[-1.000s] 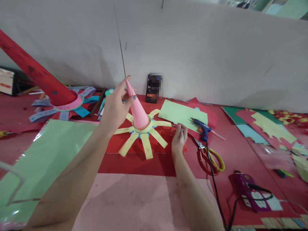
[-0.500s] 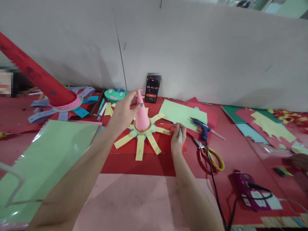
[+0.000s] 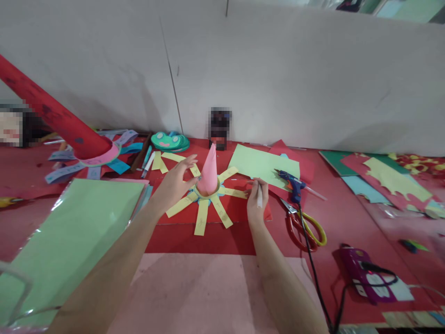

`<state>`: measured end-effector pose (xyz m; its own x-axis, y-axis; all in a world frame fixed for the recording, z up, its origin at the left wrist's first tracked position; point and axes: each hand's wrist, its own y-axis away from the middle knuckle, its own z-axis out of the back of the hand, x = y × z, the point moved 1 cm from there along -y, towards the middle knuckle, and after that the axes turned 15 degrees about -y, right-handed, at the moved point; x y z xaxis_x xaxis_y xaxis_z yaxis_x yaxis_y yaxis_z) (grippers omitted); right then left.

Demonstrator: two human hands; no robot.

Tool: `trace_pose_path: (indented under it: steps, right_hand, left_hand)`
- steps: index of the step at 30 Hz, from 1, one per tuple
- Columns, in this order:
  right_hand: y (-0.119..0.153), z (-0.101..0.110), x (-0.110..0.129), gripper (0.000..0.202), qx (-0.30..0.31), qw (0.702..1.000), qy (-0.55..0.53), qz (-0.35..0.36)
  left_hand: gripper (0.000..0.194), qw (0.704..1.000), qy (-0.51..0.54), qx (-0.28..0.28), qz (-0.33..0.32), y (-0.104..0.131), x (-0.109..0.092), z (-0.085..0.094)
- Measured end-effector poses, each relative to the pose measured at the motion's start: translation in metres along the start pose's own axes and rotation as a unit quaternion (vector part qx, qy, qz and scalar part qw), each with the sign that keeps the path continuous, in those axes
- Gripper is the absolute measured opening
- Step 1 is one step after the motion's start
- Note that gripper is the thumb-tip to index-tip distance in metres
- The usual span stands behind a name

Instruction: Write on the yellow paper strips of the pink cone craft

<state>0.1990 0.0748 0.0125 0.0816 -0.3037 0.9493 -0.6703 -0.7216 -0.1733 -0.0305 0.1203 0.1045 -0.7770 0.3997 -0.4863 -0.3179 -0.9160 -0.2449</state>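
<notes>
The pink cone (image 3: pixel 209 174) stands in a ring of yellow strips (image 3: pixel 202 213) on the counter (image 3: pixel 163 236), between the two hands. The left hand (image 3: pixel 174 184) is beside the cone, its fingers spread and loosely curled; whether they touch it cannot be told. The right hand's (image 3: pixel 257 199) fingers are closed around a pen (image 3: pixel 259 195), near a strip's end. Beyond those fingers lie a pale green sheet (image 3: pixel 260 162) and a blue glue gun (image 3: pixel 295 185); scissors (image 3: pixel 302 227) lie to their right.
</notes>
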Motion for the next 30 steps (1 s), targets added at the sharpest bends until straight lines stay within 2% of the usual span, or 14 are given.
trace_pose_path:
  steps: [5,11,14,17,22,25,30]
  right_hand:
    - [0.000,0.000,-0.001,0.027,0.006,1.000,-0.001,0.009]
    - [0.001,-0.001,-0.003,0.028,0.016,0.999,0.027,0.015]
    - [0.002,-0.002,-0.003,0.030,0.020,0.999,0.033,0.013]
    - [0.003,-0.002,-0.003,0.031,0.027,0.999,0.036,0.012]
    - [0.004,-0.002,-0.003,0.032,0.055,0.997,0.039,0.036]
    - [0.004,-0.002,-0.003,0.029,0.048,0.996,0.042,0.067]
    - [0.007,-0.002,0.003,0.029,0.039,0.988,0.080,0.127]
  left_hand:
    - [0.064,0.998,0.013,0.063,0.004,0.004,0.007,-0.014]
    - [0.085,0.994,0.097,0.055,-0.024,0.005,-0.006,-0.047]
    - [0.095,0.992,0.115,0.047,-0.009,0.003,-0.008,-0.058]
    - [0.096,0.993,0.107,0.051,0.027,0.002,-0.003,-0.061]
    - [0.098,0.995,0.071,0.070,0.014,0.004,0.007,-0.056]
    - [0.094,0.995,0.041,0.090,0.028,0.003,0.007,-0.055]
    - [0.092,0.996,0.036,0.073,0.025,-0.003,0.000,-0.060]
